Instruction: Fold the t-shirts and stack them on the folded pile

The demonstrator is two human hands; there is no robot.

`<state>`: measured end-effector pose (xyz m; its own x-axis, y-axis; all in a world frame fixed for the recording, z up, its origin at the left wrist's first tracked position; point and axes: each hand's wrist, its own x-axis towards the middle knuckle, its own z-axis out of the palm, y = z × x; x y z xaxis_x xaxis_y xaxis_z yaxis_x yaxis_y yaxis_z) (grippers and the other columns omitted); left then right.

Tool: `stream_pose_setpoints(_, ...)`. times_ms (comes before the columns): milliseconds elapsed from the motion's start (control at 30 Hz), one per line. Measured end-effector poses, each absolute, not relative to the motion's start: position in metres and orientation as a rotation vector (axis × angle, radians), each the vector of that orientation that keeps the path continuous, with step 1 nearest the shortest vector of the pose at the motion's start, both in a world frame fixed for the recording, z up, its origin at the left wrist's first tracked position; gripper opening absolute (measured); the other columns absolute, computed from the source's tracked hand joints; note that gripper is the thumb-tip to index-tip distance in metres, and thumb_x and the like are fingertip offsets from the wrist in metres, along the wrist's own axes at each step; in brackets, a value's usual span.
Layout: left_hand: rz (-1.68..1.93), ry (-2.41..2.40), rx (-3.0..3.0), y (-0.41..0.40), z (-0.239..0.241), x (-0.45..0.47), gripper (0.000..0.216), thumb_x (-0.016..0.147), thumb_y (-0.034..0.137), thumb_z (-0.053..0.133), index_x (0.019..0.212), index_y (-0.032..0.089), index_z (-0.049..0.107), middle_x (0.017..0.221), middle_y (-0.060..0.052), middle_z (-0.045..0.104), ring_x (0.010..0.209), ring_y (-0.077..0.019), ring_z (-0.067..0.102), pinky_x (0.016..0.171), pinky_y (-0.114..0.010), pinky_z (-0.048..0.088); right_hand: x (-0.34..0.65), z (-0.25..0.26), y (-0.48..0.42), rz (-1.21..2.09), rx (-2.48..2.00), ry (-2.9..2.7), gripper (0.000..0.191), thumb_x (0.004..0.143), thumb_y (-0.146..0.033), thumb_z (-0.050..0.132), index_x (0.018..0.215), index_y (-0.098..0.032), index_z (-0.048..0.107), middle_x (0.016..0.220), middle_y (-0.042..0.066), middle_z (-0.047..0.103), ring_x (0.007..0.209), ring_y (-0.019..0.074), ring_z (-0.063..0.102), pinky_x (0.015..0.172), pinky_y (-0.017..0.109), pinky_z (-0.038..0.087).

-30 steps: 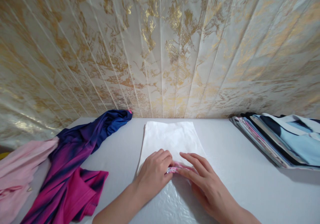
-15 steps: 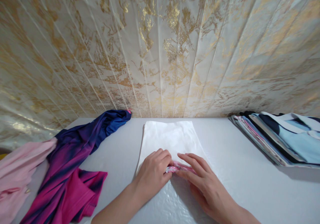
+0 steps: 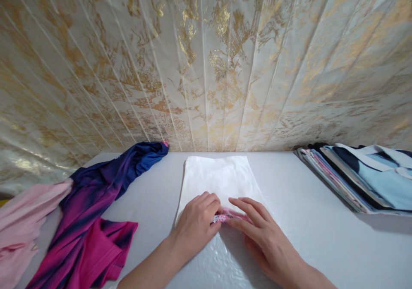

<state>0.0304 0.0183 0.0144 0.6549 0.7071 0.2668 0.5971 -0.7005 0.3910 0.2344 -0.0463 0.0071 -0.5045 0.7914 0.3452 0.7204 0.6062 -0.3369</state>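
A white folded garment (image 3: 222, 177) lies flat in the middle of the table, with a pink floral-printed part (image 3: 227, 216) showing at its near edge. My left hand (image 3: 199, 220) is curled over the left of that edge, thumb and fingers closed on the cloth. My right hand (image 3: 260, 229) is at the right of the same edge. Its fingers stretch over the white cloth and its thumb lies along the printed part, so the edge is between them. The fingertips under the fold are hidden.
On the left lie a crumpled purple and navy garment (image 3: 96, 211) and a pale pink one (image 3: 22, 224). A stack of folded clothes (image 3: 370, 177) stands at the right, light blue on top. Behind the white table (image 3: 309, 229) hangs a gold-patterned curtain (image 3: 206, 65).
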Motion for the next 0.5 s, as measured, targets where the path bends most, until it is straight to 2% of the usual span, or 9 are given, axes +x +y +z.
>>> stream_pose_setpoints(133,0.586,1.060,2.612,0.0182,0.0134,0.0309,0.015,0.081,0.005,0.059,0.080,0.020,0.056,0.088,0.000,0.059,0.085,-0.0182,0.053,0.074,-0.030,0.043,0.2305,0.0060,-0.0462,0.206,-1.201,-2.377,0.068,0.076,0.002,0.043,0.138,-0.027,0.046,0.152,0.005,0.036,0.136,0.0262,0.032,0.105,0.049,0.042)
stream_pose_setpoints(500,0.590,1.047,2.610,0.0182,0.0129,0.0301,0.015,0.082,0.006,0.056,0.081,0.020,0.056,0.088,0.000,0.059,0.086,-0.0182,0.053,0.075,-0.030,0.043,0.2275,0.0067,-0.0459,0.235,-1.195,-2.393,0.062,0.076,0.000,0.045,0.131,-0.028,0.054,0.152,0.004,0.038,0.136,0.0275,0.034,0.105,0.049,0.042)
